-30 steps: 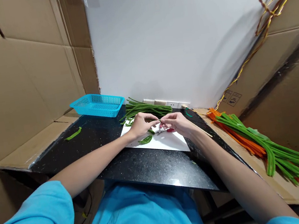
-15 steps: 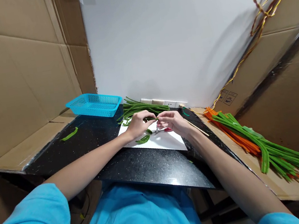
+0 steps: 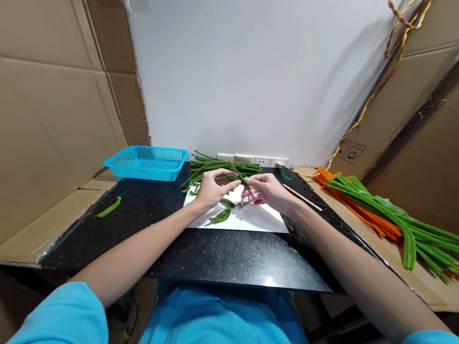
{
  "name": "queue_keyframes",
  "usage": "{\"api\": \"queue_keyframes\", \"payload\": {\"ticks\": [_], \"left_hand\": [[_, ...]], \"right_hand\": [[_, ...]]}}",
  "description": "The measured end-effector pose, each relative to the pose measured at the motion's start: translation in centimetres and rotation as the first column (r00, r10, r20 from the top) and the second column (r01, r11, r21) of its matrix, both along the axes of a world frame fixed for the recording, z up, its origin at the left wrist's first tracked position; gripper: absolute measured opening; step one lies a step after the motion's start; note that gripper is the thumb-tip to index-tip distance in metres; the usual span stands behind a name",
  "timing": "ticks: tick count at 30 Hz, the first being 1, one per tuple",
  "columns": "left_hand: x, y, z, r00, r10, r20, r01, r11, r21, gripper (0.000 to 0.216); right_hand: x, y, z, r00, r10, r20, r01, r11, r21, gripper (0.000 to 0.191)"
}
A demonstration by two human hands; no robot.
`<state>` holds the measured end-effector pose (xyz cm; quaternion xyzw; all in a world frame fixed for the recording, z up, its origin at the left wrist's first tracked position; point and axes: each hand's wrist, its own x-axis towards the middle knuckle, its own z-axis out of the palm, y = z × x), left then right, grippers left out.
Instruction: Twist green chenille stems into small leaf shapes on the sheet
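My left hand (image 3: 214, 187) and my right hand (image 3: 268, 188) meet over a white sheet (image 3: 259, 221) on a black speckled board (image 3: 207, 252). Both pinch one thin green stem (image 3: 239, 174) that rises between the fingertips. Under my right hand lies a small tool with red handles (image 3: 258, 201), mostly hidden. Short green pieces (image 3: 221, 215) rest on the sheet near my left hand. A bundle of green stems (image 3: 215, 165) lies just behind both hands.
A blue plastic basket (image 3: 146, 162) stands at the board's far left corner. One green piece (image 3: 109, 207) lies on cardboard at left. A thin wooden stick (image 3: 302, 197) lies right of the sheet. Green and orange stems (image 3: 400, 222) are piled on cardboard at right.
The green stem between my fingertips has tilted up from lying level. My hands have stayed over the sheet, shifting only slightly.
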<state>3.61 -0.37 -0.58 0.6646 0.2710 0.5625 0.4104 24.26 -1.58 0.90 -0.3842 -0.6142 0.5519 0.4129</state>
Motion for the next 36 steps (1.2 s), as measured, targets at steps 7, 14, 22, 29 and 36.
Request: {"api": "queue_keyframes", "payload": {"ticks": [7,14,22,29,36], "left_hand": [[-0.2,0.7,-0.4,0.998,-0.032,0.054,0.04,0.986,-0.159,0.035],[0.0,0.3,-0.4,0.992,-0.04,0.118,0.078,0.939,-0.335,0.023],[0.7,-0.5,-1.0,0.999,-0.032,0.035,0.038,0.979,-0.198,0.032],[1.1,-0.2,-1.6,0.996,-0.021,0.089,0.036,0.983,-0.179,0.043],[1.4,-0.7,-1.6,0.996,-0.08,0.04,0.086,0.978,-0.19,0.047]], "right_hand": [[-1.1,-0.7,0.5,0.99,-0.14,-0.037,0.144,0.941,0.306,0.048],[-1.7,-1.4,0.5,0.96,-0.27,0.078,0.194,0.837,0.512,0.047],[-2.0,-1.1,-0.7,0.914,-0.355,0.197,0.179,0.788,0.589,0.029],[-2.4,-1.0,-0.8,0.935,-0.31,0.172,0.166,0.812,0.56,0.021],[-2.3,-0.8,-1.7,0.806,-0.506,0.305,0.207,0.725,0.657,0.029]]}}
